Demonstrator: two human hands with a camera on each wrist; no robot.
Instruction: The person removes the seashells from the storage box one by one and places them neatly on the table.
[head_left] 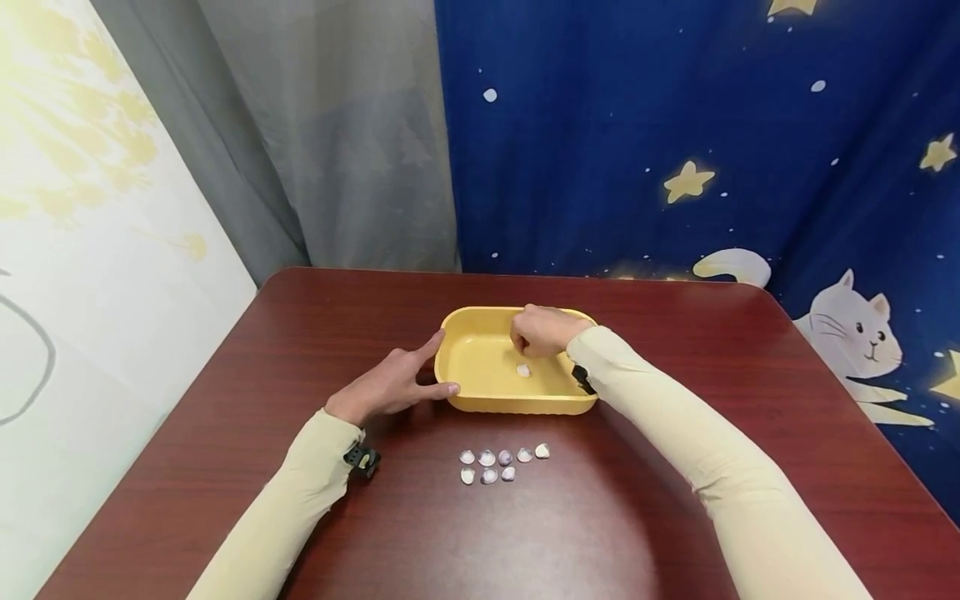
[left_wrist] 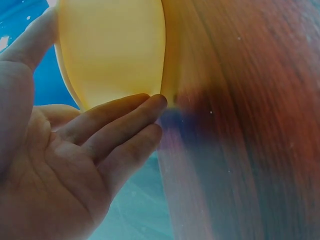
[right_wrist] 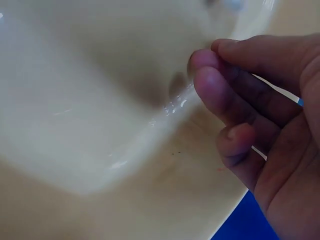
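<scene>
A yellow tray point(head_left: 480, 375) stands on the table in the head view. At its left end is my left hand point(head_left: 390, 383), fingers straight, with the thumb by the near corner and the index finger against the left side. The left wrist view shows this palm point(left_wrist: 65, 175) beside the yellow wall. My right hand point(head_left: 547, 329) reaches inside the tray, toward the far right. In the right wrist view its fingers point(right_wrist: 215, 92) curl with the tips close together; whether they pinch something is hidden. A small white shell point(head_left: 522, 370) lies on the tray floor below that hand.
Several small white and purplish shells point(head_left: 487, 458) lie in two rows on the dark red table point(head_left: 337, 317), nearer me than the tray. Behind the table hang a grey curtain point(head_left: 360, 167) and a blue curtain point(head_left: 570, 167) with stars.
</scene>
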